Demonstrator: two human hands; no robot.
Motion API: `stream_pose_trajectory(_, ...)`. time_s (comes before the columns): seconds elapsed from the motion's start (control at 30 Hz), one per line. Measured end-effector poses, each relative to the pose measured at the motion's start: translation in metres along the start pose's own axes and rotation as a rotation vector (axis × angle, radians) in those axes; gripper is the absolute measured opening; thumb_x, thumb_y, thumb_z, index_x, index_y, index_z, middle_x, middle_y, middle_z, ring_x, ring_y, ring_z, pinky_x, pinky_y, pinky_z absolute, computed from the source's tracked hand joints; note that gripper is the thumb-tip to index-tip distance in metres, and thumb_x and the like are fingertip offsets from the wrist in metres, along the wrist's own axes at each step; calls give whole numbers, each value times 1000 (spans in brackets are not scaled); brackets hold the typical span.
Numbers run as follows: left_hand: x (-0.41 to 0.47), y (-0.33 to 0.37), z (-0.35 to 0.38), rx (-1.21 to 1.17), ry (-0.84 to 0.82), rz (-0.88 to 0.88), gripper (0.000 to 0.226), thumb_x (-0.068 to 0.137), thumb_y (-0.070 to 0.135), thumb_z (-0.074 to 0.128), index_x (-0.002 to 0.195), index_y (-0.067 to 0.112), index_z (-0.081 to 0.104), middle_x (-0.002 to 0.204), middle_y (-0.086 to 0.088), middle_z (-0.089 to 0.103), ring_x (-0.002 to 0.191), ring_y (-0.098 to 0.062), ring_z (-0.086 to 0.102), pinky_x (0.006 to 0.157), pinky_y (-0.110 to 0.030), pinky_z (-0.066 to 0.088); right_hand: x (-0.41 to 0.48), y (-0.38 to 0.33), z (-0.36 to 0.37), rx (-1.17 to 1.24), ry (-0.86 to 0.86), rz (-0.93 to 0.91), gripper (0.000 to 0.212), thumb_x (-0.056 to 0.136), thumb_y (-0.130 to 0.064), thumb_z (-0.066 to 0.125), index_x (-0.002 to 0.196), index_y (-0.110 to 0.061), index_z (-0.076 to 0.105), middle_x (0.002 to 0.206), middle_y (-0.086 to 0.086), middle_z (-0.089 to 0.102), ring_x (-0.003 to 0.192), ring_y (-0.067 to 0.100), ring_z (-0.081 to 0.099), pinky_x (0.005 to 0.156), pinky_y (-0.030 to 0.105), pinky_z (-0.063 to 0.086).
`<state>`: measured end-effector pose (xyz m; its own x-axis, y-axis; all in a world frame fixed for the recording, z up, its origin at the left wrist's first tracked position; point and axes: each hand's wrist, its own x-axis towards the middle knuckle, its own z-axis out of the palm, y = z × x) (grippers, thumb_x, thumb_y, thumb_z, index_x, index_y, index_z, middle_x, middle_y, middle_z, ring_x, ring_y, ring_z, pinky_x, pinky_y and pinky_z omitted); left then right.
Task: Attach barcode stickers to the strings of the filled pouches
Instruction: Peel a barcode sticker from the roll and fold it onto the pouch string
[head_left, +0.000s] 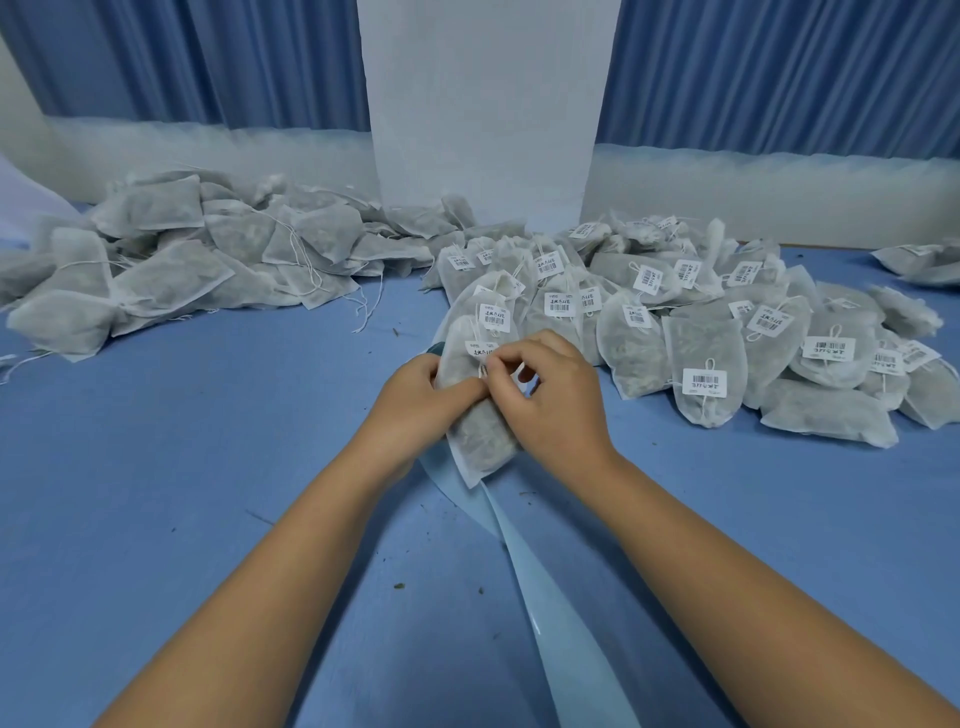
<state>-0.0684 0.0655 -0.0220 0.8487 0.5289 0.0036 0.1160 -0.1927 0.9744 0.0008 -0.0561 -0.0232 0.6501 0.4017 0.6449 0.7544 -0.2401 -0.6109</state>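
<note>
Two bare hands meet over a filled pouch (483, 436) at the middle of a blue table (156, 493). The left hand (415, 387) grips the pouch from its left side, fingers curled behind it and thumb laid across its front, holding it with its tied end pointing away from the person. The right hand (550, 400), fingers curled, pinches the pouch's white string (482, 368) between thumb and forefinger, right where the left thumb tip ends. A barcode sticker (480, 348) sits at the string just above the pinching fingertips; whether it is fully folded shut cannot be told. Beneath the pouch a pale blue backing strip (550, 613) runs along the table toward the person, between the two forearms. Dozens of labelled pouches (701, 332), each with a white barcode tag at its string, lie heaped just beyond and to the right of the hands. A second heap of unlabelled pouches (171, 260), loose strings trailing, lies well apart at the far left. Behind both heaps stand a white pillar (483, 104) and blue curtains (779, 67). Small dark crumbs (399, 586) dot the table.
</note>
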Motion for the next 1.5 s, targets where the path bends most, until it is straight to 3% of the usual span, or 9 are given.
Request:
stream_pose_trajectory(0.17, -3, 2, -1, 8, -4, 31, 49, 66, 43, 69, 101, 10, 69, 101, -12, 74, 100, -30, 70, 86, -50, 55, 1, 2, 0, 16, -65, -4, 8, 86, -15, 71, 89, -13, 78, 86, 1, 61, 84, 16, 57, 73, 14, 38)
stream_pose_trajectory(0.33, -3, 3, -4, -40, -27, 29, 44, 69, 41, 72, 103, 12, 69, 99, -7, 75, 96, -23, 71, 82, -41, 56, 1, 1, -4, 90, -110, -21, 14, 87, -14, 66, 91, -12, 79, 89, 4, 60, 91, 21, 56, 82, 20, 41)
stream_pose_trajectory(0.5, -1, 2, -4, -153, 22, -19, 25, 93, 37, 64, 95, 13, 69, 85, -4, 72, 87, -23, 67, 82, -45, 57, 5, 0, -9, 219, -192, 77, 12, 91, -12, 66, 88, -14, 78, 94, -1, 56, 95, 15, 55, 85, 20, 41)
stream_pose_trajectory(0.67, -1, 3, -4, -142, 26, 22, 28, 99, 37, 57, 84, 21, 74, 86, -5, 74, 80, -21, 67, 78, -45, 55, 12, 0, -10, 427, -19, 326, 15, 83, -21, 77, 92, -23, 65, 93, -2, 62, 73, 1, 52, 74, 15, 46)
stream_pose_trajectory(0.77, -3, 3, -5, -149, -47, 50, 27, 98, 37, 58, 80, 30, 77, 83, 2, 75, 74, -12, 69, 71, -38, 55, 16, 3, -12, 615, -203, 565, 10, 87, -31, 73, 84, -22, 75, 88, 0, 74, 76, 7, 68, 72, 24, 54)
stream_pose_trajectory(0.87, -4, 2, -6, -178, -98, 55, 23, 98, 37, 58, 91, 25, 77, 94, -3, 76, 83, -15, 70, 81, -41, 53, 17, 8, -13, 820, -310, 698, 19, 90, -26, 69, 74, -19, 79, 85, 6, 76, 77, 16, 71, 69, 28, 57)
stream_pose_trajectory(1.03, -6, 3, -4, -263, -150, 55, 22, 99, 35, 56, 94, 29, 77, 98, -5, 75, 87, -19, 68, 85, -43, 48, 18, 9, -11, 1184, -384, 851, 24, 92, -15, 62, 105, 3, 69, 103, 18, 72, 91, 25, 71, 81, 35, 59)
stream_pose_trajectory(1.2, -3, 3, -4, -277, -92, 56, 25, 99, 37, 57, 87, 29, 78, 91, -2, 76, 80, -14, 69, 82, -38, 52, 21, 9, -11, 1152, -328, 877, 36, 91, -19, 65, 119, 4, 64, 112, 18, 67, 103, 26, 64, 103, 43, 49)
stream_pose_trajectory(1.5, 1, -5, 1, -239, 20, 79, 27, 98, 35, 59, 86, 17, 76, 88, -5, 74, 80, -16, 65, 81, -39, 51, 16, 11, -12, 880, -367, 739, 23, 89, -25, 70, 101, -6, 74, 100, 12, 74, 95, 25, 68, 88, 37, 53)
